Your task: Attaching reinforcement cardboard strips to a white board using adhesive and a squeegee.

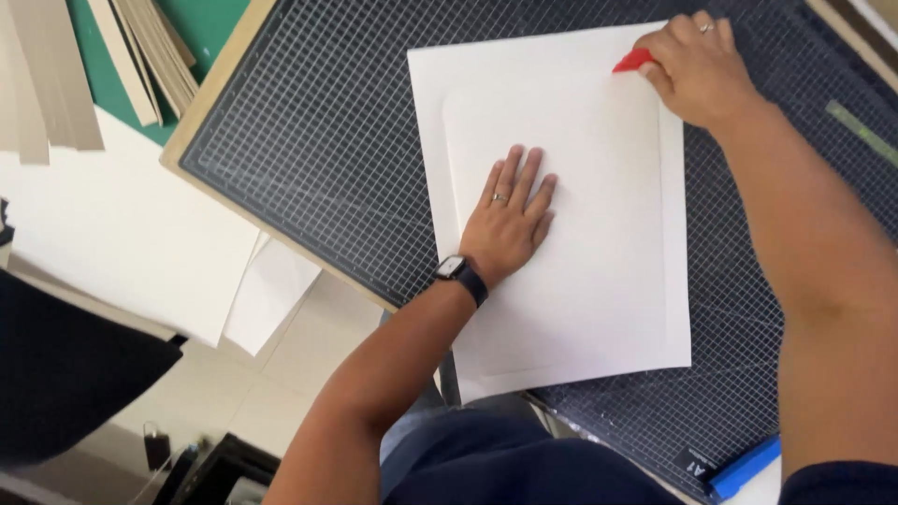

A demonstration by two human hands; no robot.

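Observation:
A large white sheet of paper (580, 309) lies on a dark gridded cutting mat (318, 140), with the raised outline of a board showing beneath it. My left hand (510, 220) rests flat on the middle of the sheet, fingers together, with a ring and a black wristwatch. My right hand (697, 65) is at the sheet's far right corner, pinching a small red flat tool (633, 62) against the paper.
Grey board strips (56, 84) and a green mat (210, 23) lie at the upper left. White sheets (122, 224) cover a side surface on the left. A blue tool (744, 468) sits at the mat's near edge, and a green ruler (861, 131) on the right.

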